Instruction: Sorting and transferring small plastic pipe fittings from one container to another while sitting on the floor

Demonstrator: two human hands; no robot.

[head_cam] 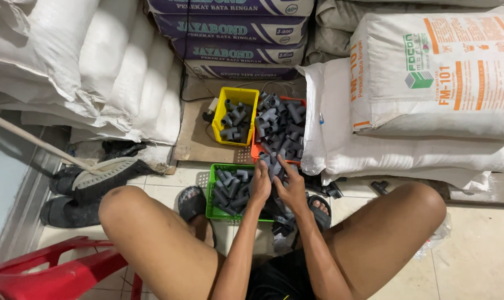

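Nearest the camera: two bare knees spread wide, forearms running between them toward the far side. Left hand and right hand side by side, touching or nearly so, both over a heap of grey pipe fittings. Left hand curled, fingers bent down at the right rim of the green crate; grasp on any single fitting not discernible. Right hand partly spread, index and middle fingers pointing far and slightly left, tips touching a grey fitting at the near edge of the orange crate; closed grip not confirmed. That fitting directly far of both hands, marginally closer to the right hand; long axis not readable under the fingers. Orange crate heaped above its rim. Yellow crate just left of it, part filled with the same fittings. Green crate near and left, fittings lying loose inside. Sandalled foot left of the green crate, another beside the right wrist. White sacks stacked at right, more sacks left and far. Red plastic stool at near left. Black sandals on the tile at left.
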